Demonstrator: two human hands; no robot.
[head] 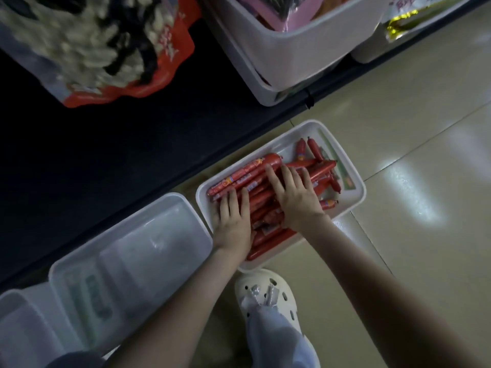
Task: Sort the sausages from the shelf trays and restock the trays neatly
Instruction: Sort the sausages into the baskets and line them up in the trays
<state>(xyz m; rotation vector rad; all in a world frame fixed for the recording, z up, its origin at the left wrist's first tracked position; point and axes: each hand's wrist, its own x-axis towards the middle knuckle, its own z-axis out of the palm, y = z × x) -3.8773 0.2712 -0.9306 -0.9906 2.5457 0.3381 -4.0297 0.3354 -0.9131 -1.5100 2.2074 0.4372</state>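
As my left hand and right hand lie flat, fingers straight, on the red sausages, these fill the white tray on the floor, clear tray at its 8 o'clock

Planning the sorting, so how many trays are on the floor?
3: the sausage tray at centre, an empty tray left of it, and a cropped tray in the lower-left corner. Others may be out of view.

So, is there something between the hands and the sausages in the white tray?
Nothing visible. The left hand and the right hand both rest directly on the sausages in the tray.
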